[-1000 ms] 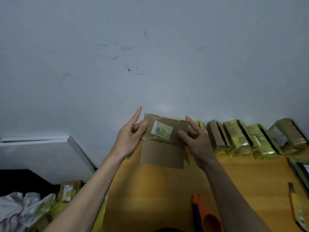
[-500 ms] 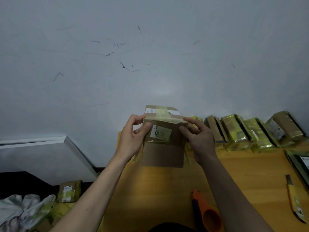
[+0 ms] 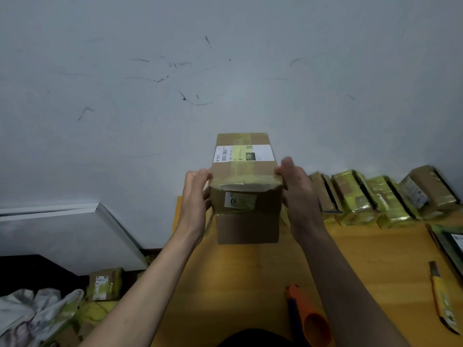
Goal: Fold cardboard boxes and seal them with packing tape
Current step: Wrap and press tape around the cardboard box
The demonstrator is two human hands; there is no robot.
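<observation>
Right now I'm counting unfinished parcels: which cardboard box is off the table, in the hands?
The box with the white shipping label, gripped by the left hand and right hand; the taped boxes lean by the wall.

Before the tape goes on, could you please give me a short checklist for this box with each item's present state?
1. Box held by both hands, left hand and right hand: ok.
2. Top already taped: ok.
3. Near flap hanging loose, unsealed: not ok.
4. Tape dispenser on the table: ok.
5. Knife lying clear of the hands: ok.
6. Box contents: cannot tell.
</observation>
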